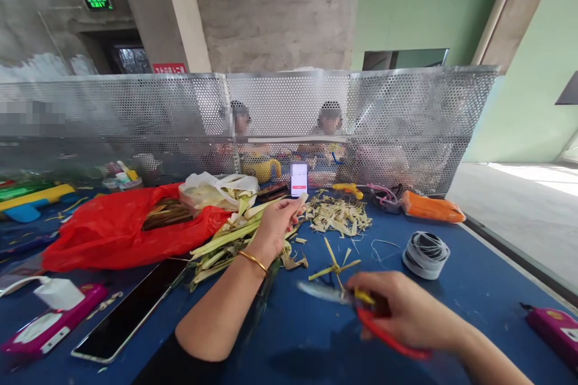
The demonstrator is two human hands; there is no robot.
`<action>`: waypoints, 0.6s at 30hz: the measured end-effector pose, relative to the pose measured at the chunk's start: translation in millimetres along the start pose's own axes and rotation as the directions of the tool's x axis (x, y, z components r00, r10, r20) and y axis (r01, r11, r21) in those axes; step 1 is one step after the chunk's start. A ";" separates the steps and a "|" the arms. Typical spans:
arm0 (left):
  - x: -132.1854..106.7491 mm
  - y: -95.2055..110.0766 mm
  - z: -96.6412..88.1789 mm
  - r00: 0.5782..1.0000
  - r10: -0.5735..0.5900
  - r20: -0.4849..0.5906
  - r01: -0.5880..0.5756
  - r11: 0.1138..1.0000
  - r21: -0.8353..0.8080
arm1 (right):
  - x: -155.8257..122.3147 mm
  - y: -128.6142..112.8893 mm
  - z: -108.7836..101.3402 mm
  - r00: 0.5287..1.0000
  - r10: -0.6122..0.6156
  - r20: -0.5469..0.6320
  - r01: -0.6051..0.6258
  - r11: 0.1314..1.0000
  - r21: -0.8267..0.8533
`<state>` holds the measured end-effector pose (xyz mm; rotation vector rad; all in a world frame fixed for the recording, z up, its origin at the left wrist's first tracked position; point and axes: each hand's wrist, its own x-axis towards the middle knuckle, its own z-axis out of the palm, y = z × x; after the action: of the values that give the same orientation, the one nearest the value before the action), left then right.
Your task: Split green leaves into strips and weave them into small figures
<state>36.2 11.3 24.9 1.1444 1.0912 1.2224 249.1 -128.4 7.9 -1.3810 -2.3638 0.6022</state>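
My right hand (397,307) is wrapped round a pair of scissors (383,334) with red and yellow handles. Blurred by motion, the blades point left over the blue table. My left hand (273,228) reaches forward with its fingers pinched together, in front of an upright phone (298,179) with a lit screen. A small pale piece shows at the fingertips; what it is I cannot make out. Under and beside this hand lies a bundle of green and straw-coloured leaf strips (221,249). Just beyond the scissors sits a small cross-shaped figure of knotted strips (335,267).
Pale scraps (341,216) are heaped behind the figure. At right are a grey coil (425,254) and an orange packet (432,207). A red plastic bag (112,234), a dark phone (130,313) and a purple power strip (56,319) lie left. A perforated metal screen (289,96) stands behind.
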 end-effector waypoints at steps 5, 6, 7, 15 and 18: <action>-13.9 3.3 -11.7 0.997 0.074 0.036 -0.074 0.997 -0.009 | -13.9 -9.6 26.0 0.996 -0.039 0.077 0.060 0.958 -0.281; -18.6 0.5 -12.3 0.996 0.058 0.064 -0.058 0.998 0.000 | -17.0 -5.3 26.4 0.998 -0.033 0.058 0.049 0.953 -0.299; -23.6 -2.8 -12.6 0.995 0.022 0.100 -0.024 1.000 0.018 | -20.2 0.2 25.0 0.999 -0.026 0.037 0.036 0.950 -0.311; -54.4 -20.3 -2.7 0.942 -0.127 0.311 0.090 0.987 0.132 | -15.4 11.7 -2.6 0.983 -0.025 -0.181 -0.037 0.943 -0.330; -59.6 -22.7 0.5 0.879 -0.142 0.455 0.085 0.986 0.143 | 10.4 -4.5 -5.6 0.894 -0.243 -0.376 0.114 0.936 -0.332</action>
<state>36.4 -48.4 2.4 1.3577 0.8555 0.7400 243.6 -120.2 15.8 -1.2313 -2.2516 -0.1102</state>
